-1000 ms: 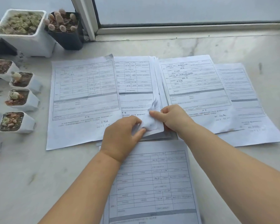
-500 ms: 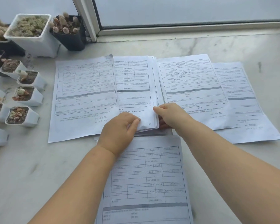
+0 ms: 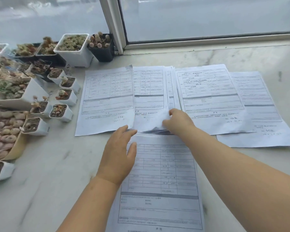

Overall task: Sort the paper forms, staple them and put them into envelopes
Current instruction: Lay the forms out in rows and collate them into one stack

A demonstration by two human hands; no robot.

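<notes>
Your right hand (image 3: 177,121) pinches the lower corner of the middle stack of forms (image 3: 150,97), lifting it slightly off the marble sill (image 3: 40,190). Your left hand (image 3: 119,153) holds nothing, fingers straight and relaxed, over the top of the nearest form (image 3: 161,190). More forms lie left (image 3: 107,99) and right (image 3: 209,97). Small potted succulents (image 3: 62,96) crowd the sill's left side.
</notes>
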